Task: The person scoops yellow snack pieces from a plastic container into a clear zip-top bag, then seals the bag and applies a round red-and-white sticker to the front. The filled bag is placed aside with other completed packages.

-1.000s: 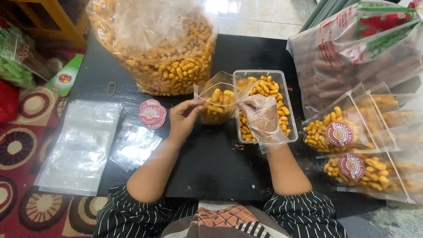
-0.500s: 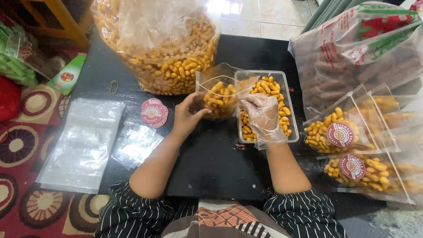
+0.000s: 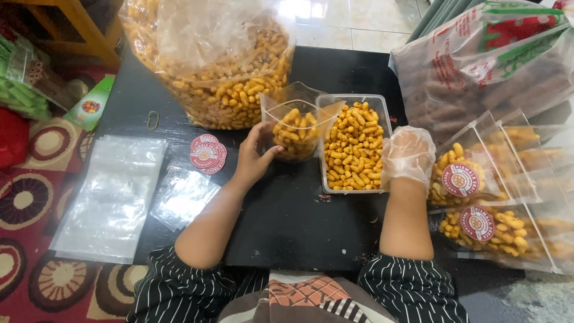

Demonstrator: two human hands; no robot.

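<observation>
Clear plastic wraps the right hand (image 3: 408,157) as a thin glove; its fingers are curled loosely and empty, resting at the right edge of a clear rectangular tray (image 3: 354,146) filled with small orange-yellow snack pieces. The bare left hand (image 3: 256,158) pinches the lower left side of a small clear pouch (image 3: 297,124), thumb in front and fingers behind, and holds it upright with its mouth open just to the left of the tray. The pouch is partly filled with the same snacks.

Both forearms, in black sleeves with thin white stripes, lie over the black worktop (image 3: 299,221). Just left of the left hand sits a round red label sticker (image 3: 208,154), and near it, further left, lie a loose clear pouch (image 3: 185,196) and a stack of empty clear bags (image 3: 112,197). Beyond the left hand stands a big clear sack of snacks (image 3: 209,60), touching the held pouch from behind. To the right of the gloved hand lie filled pouches with round red labels (image 3: 478,203), and beyond them large printed plastic bags of darker sticks (image 3: 490,66). A patterned rug (image 3: 24,197) shows at the far left.
</observation>
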